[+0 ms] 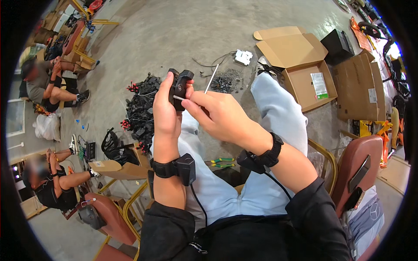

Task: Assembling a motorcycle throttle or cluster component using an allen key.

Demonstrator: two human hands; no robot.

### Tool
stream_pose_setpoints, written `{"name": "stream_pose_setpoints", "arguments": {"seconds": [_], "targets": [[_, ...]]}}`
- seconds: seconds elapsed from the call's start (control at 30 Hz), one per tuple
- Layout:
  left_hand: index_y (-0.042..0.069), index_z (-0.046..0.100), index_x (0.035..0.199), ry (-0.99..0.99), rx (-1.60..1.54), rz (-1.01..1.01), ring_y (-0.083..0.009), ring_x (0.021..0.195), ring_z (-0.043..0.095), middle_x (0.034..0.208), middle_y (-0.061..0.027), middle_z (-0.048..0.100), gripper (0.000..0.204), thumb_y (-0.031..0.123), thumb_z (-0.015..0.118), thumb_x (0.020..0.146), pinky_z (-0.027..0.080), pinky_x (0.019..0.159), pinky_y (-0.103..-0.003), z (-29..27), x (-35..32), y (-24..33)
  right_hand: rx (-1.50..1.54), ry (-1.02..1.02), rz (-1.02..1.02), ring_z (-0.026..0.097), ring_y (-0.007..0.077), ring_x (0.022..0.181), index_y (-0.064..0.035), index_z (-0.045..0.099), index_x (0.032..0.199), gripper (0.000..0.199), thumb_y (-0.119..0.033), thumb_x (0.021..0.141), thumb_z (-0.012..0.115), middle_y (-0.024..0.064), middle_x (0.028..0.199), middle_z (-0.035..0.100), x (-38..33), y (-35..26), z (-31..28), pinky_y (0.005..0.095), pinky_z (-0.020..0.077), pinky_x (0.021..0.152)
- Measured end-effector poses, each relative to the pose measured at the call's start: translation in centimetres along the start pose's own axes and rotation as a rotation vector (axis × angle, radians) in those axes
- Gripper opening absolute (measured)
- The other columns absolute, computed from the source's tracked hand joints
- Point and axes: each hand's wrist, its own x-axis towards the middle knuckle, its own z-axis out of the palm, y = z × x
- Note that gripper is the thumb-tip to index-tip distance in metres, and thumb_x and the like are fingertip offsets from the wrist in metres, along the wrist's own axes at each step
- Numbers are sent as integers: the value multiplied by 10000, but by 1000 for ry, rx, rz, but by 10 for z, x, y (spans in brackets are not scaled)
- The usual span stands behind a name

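Observation:
My left hand (pixel 165 113) is wrapped round a black plastic part (pixel 179 83) with rounded lobes and a round fitting on its face. In my right hand (pixel 228 115) is a silver L-shaped hex key (pixel 212 78). Its long arm sticks up beyond my fingers, while the short end reaches the black part's side. Whether that tip sits in a screw cannot be seen. Both hands meet above my lap, and each wrist wears a black strap with a boxy cabled device.
A pile of black parts and cables (pixel 146 106) lies on the floor left of my legs. Small dark pieces (pixel 224 81) and a white box (pixel 243 57) are ahead. Green-handled pliers (pixel 223 162) lie between my legs. An open cardboard box (pixel 305 82) stands right; two people sit left.

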Motion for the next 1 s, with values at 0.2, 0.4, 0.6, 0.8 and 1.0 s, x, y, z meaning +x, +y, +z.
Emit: {"name": "stream_pose_setpoints", "arguments": {"seconds": [0.2,0.4,0.6,0.8,1.0], "targets": [[4,627,904,7,30,-19,-100,608,541,727,-33,610,416,383,458,927,394,528,-234,0,0,-8,2,53,13,561,324,550,-48,543,755,205,-208,879,572,128,608,551,-1,6,-5,401,423,480],[4,625,904,-21,44,-48,-100,591,528,732,-48,611,403,376,468,921,388,516,-236,-4,-2,-5,-12,-7,107,558,319,543,-40,549,744,207,-196,880,559,130,582,537,1,-1,-14,401,414,477],[1,627,893,24,61,-20,-96,577,512,733,-49,605,402,372,476,919,376,505,-234,-3,-3,-6,-55,-4,76,551,314,527,-43,555,742,191,-189,865,571,126,585,543,-1,2,-14,397,420,467],[5,637,856,13,238,61,-73,557,473,714,-32,586,407,373,478,925,353,495,-219,-7,1,-8,-438,79,-263,567,231,579,-88,571,783,137,-204,829,625,37,647,556,2,10,-16,344,472,525],[9,638,860,23,248,32,-70,561,468,712,-21,580,422,386,463,935,351,502,-212,-7,1,-9,-452,100,-317,571,219,608,-91,580,819,130,-211,827,630,26,636,541,3,14,-14,334,474,539]]}}
